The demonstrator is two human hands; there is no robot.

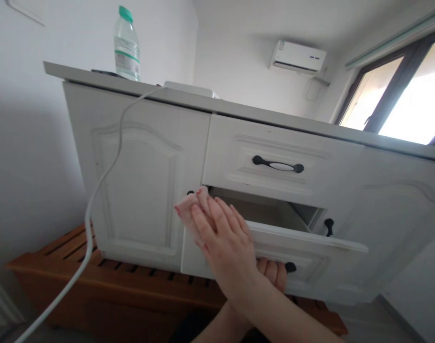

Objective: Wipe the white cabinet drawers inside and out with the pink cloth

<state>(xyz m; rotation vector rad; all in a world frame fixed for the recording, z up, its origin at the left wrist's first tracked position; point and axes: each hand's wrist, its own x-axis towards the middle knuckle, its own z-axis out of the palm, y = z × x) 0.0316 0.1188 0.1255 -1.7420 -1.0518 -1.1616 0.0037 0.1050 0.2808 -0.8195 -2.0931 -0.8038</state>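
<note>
A white drawer (306, 240) stands pulled out partway below a closed upper drawer (274, 181). My arms cross in front of it, the right one on top. My right hand (227, 233) presses a pale pink cloth (185, 207) with red marks near the drawer's left end. Under the right wrist, my left hand (272, 272) has its fingers wrapped around the dark drawer handle (290, 267). Most of that handle is hidden by the fingers. The left palm and thumb cannot be seen.
The white cabinet (138, 190) rests on a slatted wooden bench (131, 290). On its top are a water bottle (127, 45) and a flat white device (188, 89). A white cable (92, 209) hangs down across the left door. Another dark handle (329, 226) is at the right.
</note>
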